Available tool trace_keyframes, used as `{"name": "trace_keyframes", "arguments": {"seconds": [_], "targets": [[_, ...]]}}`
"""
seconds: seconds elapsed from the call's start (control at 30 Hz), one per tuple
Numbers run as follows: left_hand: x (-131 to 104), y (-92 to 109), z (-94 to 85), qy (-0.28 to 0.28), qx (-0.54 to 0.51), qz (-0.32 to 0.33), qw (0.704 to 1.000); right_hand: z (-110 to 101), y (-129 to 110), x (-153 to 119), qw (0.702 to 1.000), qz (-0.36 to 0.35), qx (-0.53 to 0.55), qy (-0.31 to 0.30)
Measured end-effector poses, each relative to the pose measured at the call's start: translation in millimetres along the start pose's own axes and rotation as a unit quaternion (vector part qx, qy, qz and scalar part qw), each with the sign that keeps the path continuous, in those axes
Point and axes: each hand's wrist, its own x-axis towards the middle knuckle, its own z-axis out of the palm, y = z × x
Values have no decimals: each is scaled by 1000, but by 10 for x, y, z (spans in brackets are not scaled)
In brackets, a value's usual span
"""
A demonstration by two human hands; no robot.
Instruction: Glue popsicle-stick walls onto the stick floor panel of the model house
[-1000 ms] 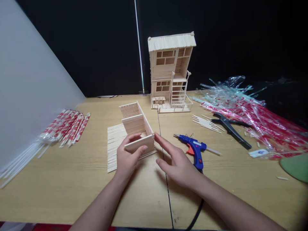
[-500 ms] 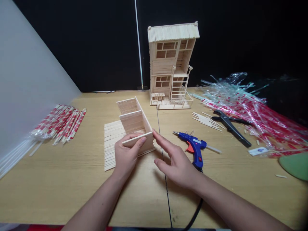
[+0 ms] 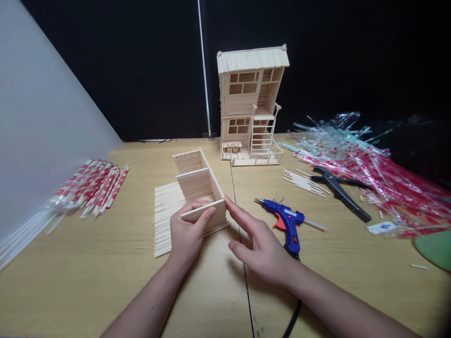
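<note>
A small stick-built model of walls on a flat base sits in front of me. Its near wall panel is pinched between the thumb and fingers of my left hand; some of those fingers are hidden behind the panel. My right hand has its fingers stretched out, and the index fingertip touches the corner where the near panel meets the long side wall. Thumb and index of that hand are apart with nothing between them. Right of it lies a blue hot glue gun with a clear glue stick in its back.
A two-storey stick house stands at the back. Wrapped chopsticks and white glue sticks lie left. On the right are loose sticks, black-handled cutters, torn plastic wrappers and a green disc.
The whole scene sits slightly lower in view, as the camera has tilted up a little. Both hands keep the same hold and touch on the stick model.
</note>
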Motion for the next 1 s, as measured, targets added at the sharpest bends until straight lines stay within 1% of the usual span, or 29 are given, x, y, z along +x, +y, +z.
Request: {"name": "trace_keyframes", "arguments": {"seconds": [0.27,0.53,0.7,1.0], "targets": [[-9,-30,5,11,2,11,1000,8,10,-8,999,-7,31,-6],[-1,-89,5,2,1,34,999,1,29,-2,999,-15,37,-12],[-16,-91,0,-1,2,40,999,-7,48,-7,999,-25,27,-15],[3,-78,19,4,1,38,999,-12,53,-3,999,-22,37,-25]]}}
